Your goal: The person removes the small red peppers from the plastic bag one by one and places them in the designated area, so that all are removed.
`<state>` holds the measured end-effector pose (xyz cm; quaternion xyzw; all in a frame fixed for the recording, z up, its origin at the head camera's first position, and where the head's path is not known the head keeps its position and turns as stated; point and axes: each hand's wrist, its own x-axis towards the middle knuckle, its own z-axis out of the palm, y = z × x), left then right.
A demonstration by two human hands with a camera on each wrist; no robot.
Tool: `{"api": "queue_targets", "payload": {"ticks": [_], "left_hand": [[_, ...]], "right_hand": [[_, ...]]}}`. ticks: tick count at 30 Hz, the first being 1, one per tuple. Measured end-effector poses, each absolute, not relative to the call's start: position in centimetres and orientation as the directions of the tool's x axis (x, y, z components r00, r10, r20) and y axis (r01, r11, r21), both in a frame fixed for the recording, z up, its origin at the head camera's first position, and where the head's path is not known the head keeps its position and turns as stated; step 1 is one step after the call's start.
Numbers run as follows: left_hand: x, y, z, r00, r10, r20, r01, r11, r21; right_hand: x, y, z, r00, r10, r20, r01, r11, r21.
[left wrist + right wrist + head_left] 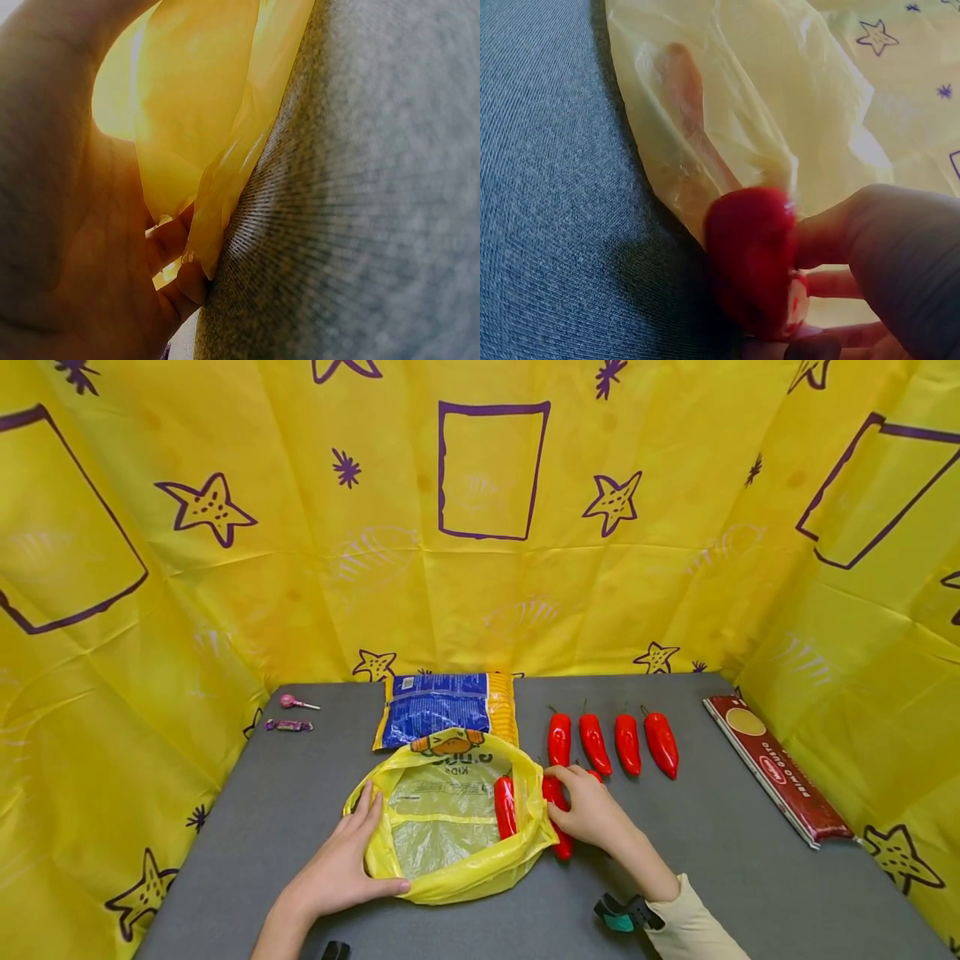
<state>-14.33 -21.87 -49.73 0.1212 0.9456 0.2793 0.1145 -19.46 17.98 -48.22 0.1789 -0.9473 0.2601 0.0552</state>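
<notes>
A yellow plastic bag [480, 881] lies with its mouth spread toward me in the head view, and one red pepper [506, 808] shows inside it. My left hand [337, 860] rests on the bag's left rim, thumb and fingers wide apart; the left wrist view shows its fingertips [193, 283] against the film. At the bag's right rim, my right hand [585, 806] pinches another red pepper [561, 843] outside the bag. Close up in the right wrist view, that pepper sits between thumb and fingers, against the yellow film. The right hand partly covers one more pepper [596, 775].
Behind the bag lies a blue and yellow packet [438, 706]. Several red peppers [627, 745] stand in a row at the back right. A long red pasta pack [780, 768] lies at the far right. A lollipop [289, 701] and a purple wrapped candy [288, 725] lie at back left.
</notes>
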Motion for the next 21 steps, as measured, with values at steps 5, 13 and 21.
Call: {"api": "queue_targets", "payload": {"ticks": [5,13,21], "left_hand": [[-14.3,-21.8,-49.7,-0.944,0.293,-0.149,0.165,0.816,0.554],[-14.3,-21.8,-49.7,-0.945,0.292,-0.147,0.166,0.817,0.552],[-14.3,-21.8,-49.8,-0.946,0.283,-0.155,0.155,0.82,0.551]], "right_hand": [[-19.3,18.5,-47.7,-0.93,-0.309,0.199,-0.367,0.757,-0.54],[-18.8,21.3,-45.9,-0.935,-0.245,0.257,-0.354,0.676,-0.646],[-18.4,26.8,-45.8,-0.948,-0.12,0.294,-0.297,0.659,-0.691]]}}
